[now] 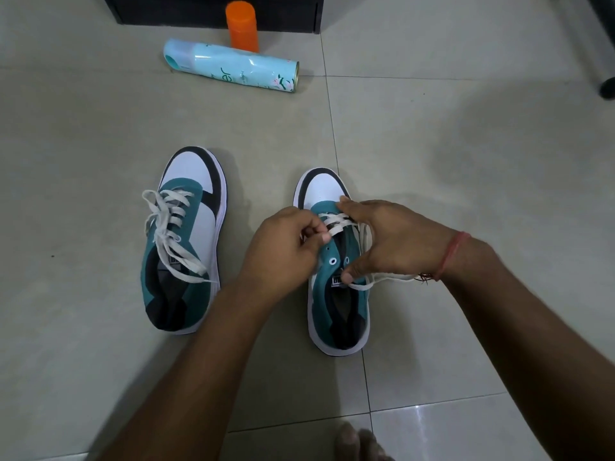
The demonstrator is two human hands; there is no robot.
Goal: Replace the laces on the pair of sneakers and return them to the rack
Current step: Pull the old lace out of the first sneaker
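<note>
Two teal, white and black sneakers stand on the tiled floor, toes pointing away from me. The left sneaker (pixel 186 241) has a white lace threaded through its eyelets with loose ends lying across it. The right sneaker (pixel 336 301) is laced only near the toe, and its lower eyelets show bare. My left hand (pixel 283 251) pinches the white lace (pixel 336 224) at the shoe's left side. My right hand (pixel 389 241) spans the shoe, fingertips at the toe end and thumb pressing by the tongue. Loose lace (pixel 396 279) runs under my right wrist.
A light blue spray can (pixel 233 66) lies on its side on the floor ahead. An orange cylinder (pixel 242 26) stands behind it against a black piece of furniture (pixel 199 10). A dark chair base (pixel 607 88) sits at the far right. Toes (pixel 357 444) show at the bottom edge.
</note>
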